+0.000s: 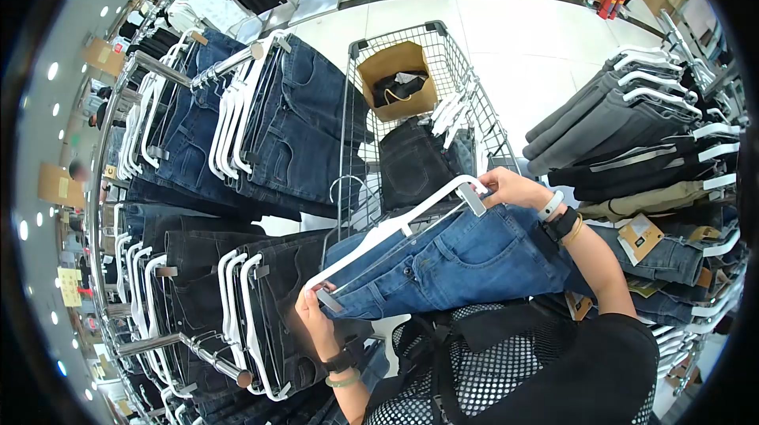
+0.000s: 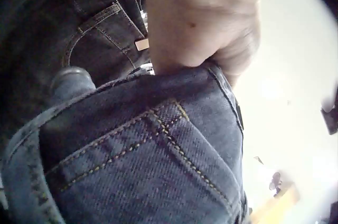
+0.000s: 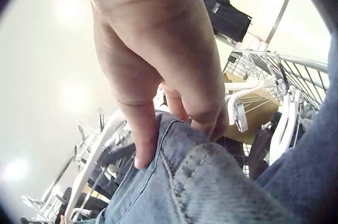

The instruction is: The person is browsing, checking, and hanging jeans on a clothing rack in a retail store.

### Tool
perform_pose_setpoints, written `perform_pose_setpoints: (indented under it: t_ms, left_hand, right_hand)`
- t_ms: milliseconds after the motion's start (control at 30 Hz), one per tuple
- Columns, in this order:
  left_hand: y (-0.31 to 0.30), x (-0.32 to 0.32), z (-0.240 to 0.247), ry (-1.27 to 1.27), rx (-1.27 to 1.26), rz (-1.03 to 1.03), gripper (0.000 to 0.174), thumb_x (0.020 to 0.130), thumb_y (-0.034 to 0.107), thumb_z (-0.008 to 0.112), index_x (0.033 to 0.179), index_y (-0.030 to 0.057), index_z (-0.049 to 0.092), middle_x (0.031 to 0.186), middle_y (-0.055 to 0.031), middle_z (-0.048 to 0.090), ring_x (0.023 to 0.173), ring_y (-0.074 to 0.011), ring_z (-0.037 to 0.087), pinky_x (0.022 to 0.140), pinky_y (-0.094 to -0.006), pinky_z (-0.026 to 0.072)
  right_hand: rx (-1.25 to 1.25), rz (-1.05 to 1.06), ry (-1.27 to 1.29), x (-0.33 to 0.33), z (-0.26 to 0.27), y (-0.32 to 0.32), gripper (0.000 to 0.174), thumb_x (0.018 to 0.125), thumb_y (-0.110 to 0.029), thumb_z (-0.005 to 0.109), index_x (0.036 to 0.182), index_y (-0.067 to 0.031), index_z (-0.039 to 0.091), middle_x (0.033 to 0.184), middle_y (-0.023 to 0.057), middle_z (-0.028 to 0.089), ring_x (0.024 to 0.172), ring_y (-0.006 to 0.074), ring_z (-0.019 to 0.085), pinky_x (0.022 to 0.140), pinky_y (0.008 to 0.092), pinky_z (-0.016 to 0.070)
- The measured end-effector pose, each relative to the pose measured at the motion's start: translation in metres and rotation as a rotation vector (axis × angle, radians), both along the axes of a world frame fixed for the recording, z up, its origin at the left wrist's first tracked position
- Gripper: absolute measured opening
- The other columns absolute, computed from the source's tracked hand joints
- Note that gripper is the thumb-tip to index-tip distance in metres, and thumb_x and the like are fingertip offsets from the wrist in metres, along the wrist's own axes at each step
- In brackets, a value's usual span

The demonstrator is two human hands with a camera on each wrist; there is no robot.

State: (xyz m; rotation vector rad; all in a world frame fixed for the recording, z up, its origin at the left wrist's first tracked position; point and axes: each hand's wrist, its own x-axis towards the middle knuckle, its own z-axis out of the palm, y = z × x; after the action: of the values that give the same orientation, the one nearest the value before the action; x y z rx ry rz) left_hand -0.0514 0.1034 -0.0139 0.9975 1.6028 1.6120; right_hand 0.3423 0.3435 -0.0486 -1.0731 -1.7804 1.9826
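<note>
A pair of blue jeans [image 1: 466,259] hangs by its waistband from the clips of a white hanger [image 1: 379,231], spread between both hands in front of the body. My left hand [image 1: 315,324] grips the left end, close by the clip there. At the other end my right hand [image 1: 514,188] pinches the waistband corner beside the right clip. The right wrist view shows the thumb of the right hand [image 3: 158,60] on one side of the denim and the fingers on the other. In the left wrist view, the left fingertips are hidden behind the denim [image 2: 148,150].
Ahead stands a wire shopping cart [image 1: 348,140] with a brown paper bag [image 1: 378,61], folded dark jeans [image 1: 411,164] and several white hangers [image 1: 452,115]. Racks of dark jeans [image 1: 292,140] fill the left side. Grey trousers [image 1: 601,124] hang on the right.
</note>
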Motion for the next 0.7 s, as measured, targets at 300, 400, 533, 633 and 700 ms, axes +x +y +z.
perform_pose_setpoints:
  t_ms: [300,400,533,633,700]
  left_hand:
    - [-0.008,-0.013,-0.011,-0.002,0.002,0.035,0.037,0.102,0.032,0.050,0.093,-0.0027,0.061,0.084,-0.0123,0.063,0.077,-0.0178,0.059,0.070,-0.0276,0.0447]
    - [-0.004,-0.011,-0.008,-0.069,0.028,0.028,0.037,0.102,0.032,0.050,0.091,-0.0021,0.060,0.081,-0.0107,0.061,0.077,-0.0175,0.059,0.070,-0.0274,0.0449]
    - [-0.001,-0.011,-0.007,-0.049,0.027,0.050,0.037,0.102,0.032,0.049,0.087,-0.0008,0.059,0.079,-0.0091,0.059,0.076,-0.0173,0.059,0.070,-0.0277,0.0454]
    - [-0.001,-0.010,-0.005,-0.060,0.034,0.047,0.038,0.102,0.033,0.049,0.087,-0.0003,0.059,0.079,-0.0090,0.059,0.077,-0.0174,0.058,0.070,-0.0280,0.0453]
    - [-0.002,-0.009,-0.006,-0.085,0.045,0.046,0.038,0.102,0.033,0.048,0.086,-0.0001,0.059,0.080,-0.0091,0.059,0.077,-0.0175,0.058,0.070,-0.0281,0.0452]
  right_hand:
    - [0.017,0.001,0.117,0.002,-0.010,-0.015,0.023,0.082,-0.018,0.078,0.092,-0.0045,0.061,0.084,-0.0024,0.057,0.081,0.0083,0.049,0.074,0.0245,0.0401]
    - [0.081,-0.046,0.230,0.000,-0.009,-0.016,0.028,0.080,-0.012,0.079,0.099,-0.0067,0.058,0.085,-0.0024,0.057,0.081,0.0063,0.048,0.072,0.0231,0.0405]
    - [-0.072,-0.132,0.307,0.001,0.019,-0.019,0.030,0.077,-0.005,0.080,0.098,-0.0055,0.058,0.086,-0.0023,0.058,0.079,0.0064,0.050,0.069,0.0235,0.0428]
    - [-0.109,-0.110,0.282,0.004,0.020,-0.021,0.033,0.074,0.000,0.081,0.098,-0.0032,0.057,0.088,-0.0009,0.060,0.077,0.0076,0.052,0.068,0.0244,0.0454]
    - [0.112,-0.134,0.184,0.009,0.009,-0.028,0.032,0.074,-0.001,0.080,0.097,-0.0020,0.057,0.089,0.0002,0.062,0.076,0.0089,0.054,0.070,0.0255,0.0467]
